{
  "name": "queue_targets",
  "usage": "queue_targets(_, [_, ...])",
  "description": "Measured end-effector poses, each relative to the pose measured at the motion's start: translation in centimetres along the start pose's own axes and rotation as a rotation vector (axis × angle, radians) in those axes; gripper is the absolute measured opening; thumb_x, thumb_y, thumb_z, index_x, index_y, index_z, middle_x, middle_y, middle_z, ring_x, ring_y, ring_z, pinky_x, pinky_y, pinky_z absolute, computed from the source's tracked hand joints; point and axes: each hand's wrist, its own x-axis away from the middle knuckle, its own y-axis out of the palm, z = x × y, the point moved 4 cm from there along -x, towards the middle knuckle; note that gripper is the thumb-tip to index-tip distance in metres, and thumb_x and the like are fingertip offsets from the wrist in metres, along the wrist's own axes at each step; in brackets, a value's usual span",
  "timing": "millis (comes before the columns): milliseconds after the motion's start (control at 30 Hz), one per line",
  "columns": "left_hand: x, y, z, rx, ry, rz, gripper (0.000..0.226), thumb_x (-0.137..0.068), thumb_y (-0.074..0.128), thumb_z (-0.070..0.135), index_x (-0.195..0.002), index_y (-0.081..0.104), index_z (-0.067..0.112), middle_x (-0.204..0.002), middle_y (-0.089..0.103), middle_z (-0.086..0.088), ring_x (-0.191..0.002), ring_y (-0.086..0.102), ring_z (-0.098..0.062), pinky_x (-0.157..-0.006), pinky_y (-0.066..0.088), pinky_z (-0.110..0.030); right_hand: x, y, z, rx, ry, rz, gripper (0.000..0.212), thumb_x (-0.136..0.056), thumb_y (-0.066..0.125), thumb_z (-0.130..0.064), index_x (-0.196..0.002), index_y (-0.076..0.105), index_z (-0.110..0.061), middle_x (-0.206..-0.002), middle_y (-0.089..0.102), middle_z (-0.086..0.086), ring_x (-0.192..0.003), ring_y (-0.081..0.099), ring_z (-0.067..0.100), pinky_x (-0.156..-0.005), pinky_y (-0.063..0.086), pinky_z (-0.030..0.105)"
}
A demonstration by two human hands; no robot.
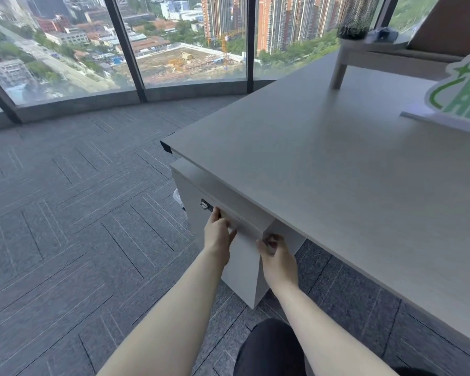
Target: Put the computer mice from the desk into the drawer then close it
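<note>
Bench (pixel 337 169): grey top, near-left corner overhanging a pale drawer cabinet (pixel 242 267).

Drawer (pixel 239 221): top front of the cabinet, under the bench's near edge; small metal lock (pixel 206 205) at its left end. Whether it stands slightly out or flush cannot be told.

Left hand (pixel 217 234): fingers curled over the drawer front's upper lip, beside the lock, gripping it.

Right hand (pixel 276 253): fingers bent round the drawer front's right corner, gripping it.

Computer mice: none clearly visible on the bench top. A dark rounded item (pixel 383 33) lies on a raised white shelf (pixel 364 50) at the far edge, too blurred to identify, beside a mesh cylinder (pixel 357 17).

Green-and-white sign (pixel 461 99): right edge.
</note>
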Motion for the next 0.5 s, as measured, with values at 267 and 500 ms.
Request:
queue_targets(267, [0.9, -0.6, 0.5, -0.095, -0.027, -0.046, 0.065, -0.091, 0.037, -0.005, -0.150, 0.034, 0.022, -0.147, 0.044, 0.002, -0.126, 0.051, -0.022, -0.107, 0.042, -0.037, -0.2, -0.1, -0.1, 0.048, 0.036, -0.036, 0.035, -0.094, 0.054, -0.045, -0.108, 0.058, -0.013, -0.107, 0.070, 0.004, -0.097, 0.066, 0.028, -0.071, 0.046, 0.031])
queue_targets(500, [5.4, -3.8, -0.8, -0.304, -0.017, 0.028, 0.037, -0.094, 0.045, 0.006, -0.129, 0.055, 0.005, -0.087, 0.060, -0.003, -0.092, 0.057, -0.026, -0.078, 0.047, -0.033, 2.5, -2.5, -2.6, 0.073, -0.062, -0.079, 0.024, -0.092, 0.051, -0.022, -0.074, 0.066, -0.017, -0.069, 0.069, -0.002, -0.065, 0.062, 0.021, -0.061, 0.050, 0.036])
